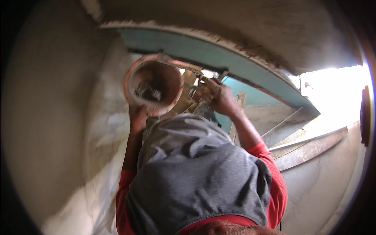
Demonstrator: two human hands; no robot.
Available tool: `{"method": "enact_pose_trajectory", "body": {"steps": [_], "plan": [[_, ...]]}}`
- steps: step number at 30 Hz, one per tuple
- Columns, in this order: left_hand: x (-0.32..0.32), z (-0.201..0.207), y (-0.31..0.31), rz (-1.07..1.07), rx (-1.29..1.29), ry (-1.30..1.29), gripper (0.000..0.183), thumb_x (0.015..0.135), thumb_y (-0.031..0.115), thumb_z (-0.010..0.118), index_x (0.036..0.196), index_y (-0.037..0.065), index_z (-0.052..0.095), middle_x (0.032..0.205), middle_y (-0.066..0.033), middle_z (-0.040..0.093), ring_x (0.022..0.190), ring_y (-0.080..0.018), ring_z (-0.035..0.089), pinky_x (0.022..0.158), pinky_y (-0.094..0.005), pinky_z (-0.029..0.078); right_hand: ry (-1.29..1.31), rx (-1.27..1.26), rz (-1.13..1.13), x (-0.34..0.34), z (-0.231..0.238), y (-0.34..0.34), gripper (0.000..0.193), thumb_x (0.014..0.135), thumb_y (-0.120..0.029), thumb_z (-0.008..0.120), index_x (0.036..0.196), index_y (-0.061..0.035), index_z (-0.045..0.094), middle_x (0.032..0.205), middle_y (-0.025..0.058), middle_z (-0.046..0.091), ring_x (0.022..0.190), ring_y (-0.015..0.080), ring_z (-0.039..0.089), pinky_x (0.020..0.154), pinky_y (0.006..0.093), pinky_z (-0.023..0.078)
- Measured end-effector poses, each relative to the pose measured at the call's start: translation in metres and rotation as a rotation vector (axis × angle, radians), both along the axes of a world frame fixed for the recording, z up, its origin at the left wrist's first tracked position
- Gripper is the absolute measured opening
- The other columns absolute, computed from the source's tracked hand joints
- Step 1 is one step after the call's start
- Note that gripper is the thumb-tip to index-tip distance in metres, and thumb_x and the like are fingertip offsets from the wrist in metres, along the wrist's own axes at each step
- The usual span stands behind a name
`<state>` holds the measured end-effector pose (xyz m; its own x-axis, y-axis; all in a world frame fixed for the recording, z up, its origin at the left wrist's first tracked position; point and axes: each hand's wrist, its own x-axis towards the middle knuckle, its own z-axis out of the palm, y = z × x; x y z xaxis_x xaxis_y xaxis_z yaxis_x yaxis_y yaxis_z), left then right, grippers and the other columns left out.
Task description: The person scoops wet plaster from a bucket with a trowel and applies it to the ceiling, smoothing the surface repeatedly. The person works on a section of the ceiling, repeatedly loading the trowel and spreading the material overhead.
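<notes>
My left hand (138, 116) grips the near left rim of a round, reddish-orange bucket (178, 84), its mouth turned up towards me. Grey wet mortar (148, 93) lies at the bottom, and the inner wall is smeared with it. To the right of the bucket, my right hand (219, 96) is closed round the handle of a mortar-crusted trowel (192, 69). Its thin blade, seen nearly edge-on, reaches left to the bucket's far right rim. Part of the handle is hidden by my fingers.
A blue-green beam or frame (176, 42) crosses ahead, under a rough grey plastered surface (254, 27). A plastered wall (51, 105) rises close on my left. At the right, long boards (313, 148) lie slanting beside a bright opening (337, 90).
</notes>
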<state>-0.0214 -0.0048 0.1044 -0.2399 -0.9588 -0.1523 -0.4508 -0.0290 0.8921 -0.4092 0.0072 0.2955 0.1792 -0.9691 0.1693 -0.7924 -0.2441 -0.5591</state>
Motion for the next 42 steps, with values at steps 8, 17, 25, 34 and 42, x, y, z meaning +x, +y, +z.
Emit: {"method": "enact_pose_trajectory", "body": {"steps": [8, 17, 25, 34, 42], "plan": [[-0.065, 0.1, -0.009, 0.492, 0.121, 0.533, 0.038, 0.085, -0.003, 0.06, 0.122, -0.002, 0.058, 0.113, -0.0048, 0.065, 0.098, -0.0144, 0.063, 0.09, -0.0303, 0.051, 0.308, 0.311, 0.062, 0.017, 0.002, 0.003, 0.038, 0.1, -0.03, 0.058, 0.138, -0.0224, 0.062, 0.118, 0.0166, 0.067, 0.101, 0.0379, 0.07, 0.083, 0.0493, 0.057], [-0.069, 0.104, -0.001, 0.502, 0.015, 0.552, 0.039, 0.084, -0.004, 0.059, 0.123, -0.006, 0.056, 0.108, -0.0085, 0.065, 0.093, -0.0158, 0.062, 0.086, -0.0293, 0.052, 0.442, 0.328, 0.071, 0.044, 0.004, 0.001, 0.04, 0.102, -0.027, 0.054, 0.141, -0.0238, 0.058, 0.109, 0.0193, 0.066, 0.104, 0.0383, 0.069, 0.084, 0.0492, 0.058], [-0.067, 0.11, 0.005, 0.389, 0.005, 0.453, 0.034, 0.087, 0.001, 0.06, 0.12, -0.006, 0.057, 0.11, -0.008, 0.065, 0.097, -0.0164, 0.062, 0.089, -0.0315, 0.051, 0.445, 0.276, 0.149, 0.068, -0.026, -0.017, 0.041, 0.103, -0.02, 0.049, 0.144, -0.0219, 0.055, 0.113, 0.0167, 0.068, 0.104, 0.0365, 0.07, 0.082, 0.0483, 0.059], [-0.068, 0.1, 0.004, 0.415, 0.027, 0.563, 0.031, 0.086, 0.0, 0.061, 0.116, -0.005, 0.056, 0.099, -0.0055, 0.064, 0.086, -0.013, 0.059, 0.078, -0.0291, 0.052, 0.337, 0.199, 0.111, 0.056, -0.039, -0.002, 0.043, 0.102, -0.028, 0.054, 0.145, -0.025, 0.055, 0.122, 0.0179, 0.064, 0.106, 0.0357, 0.069, 0.08, 0.0502, 0.058], [-0.071, 0.099, 0.003, 0.488, 0.158, 0.786, 0.029, 0.086, 0.006, 0.063, 0.115, 0.006, 0.059, 0.094, -0.0027, 0.064, 0.078, -0.0161, 0.066, 0.063, -0.0344, 0.054, 0.089, 0.17, -0.066, 0.014, -0.013, -0.007, 0.046, 0.088, -0.027, 0.073, 0.132, -0.0215, 0.059, 0.113, 0.0154, 0.068, 0.097, 0.0415, 0.069, 0.084, 0.0515, 0.057]]}}
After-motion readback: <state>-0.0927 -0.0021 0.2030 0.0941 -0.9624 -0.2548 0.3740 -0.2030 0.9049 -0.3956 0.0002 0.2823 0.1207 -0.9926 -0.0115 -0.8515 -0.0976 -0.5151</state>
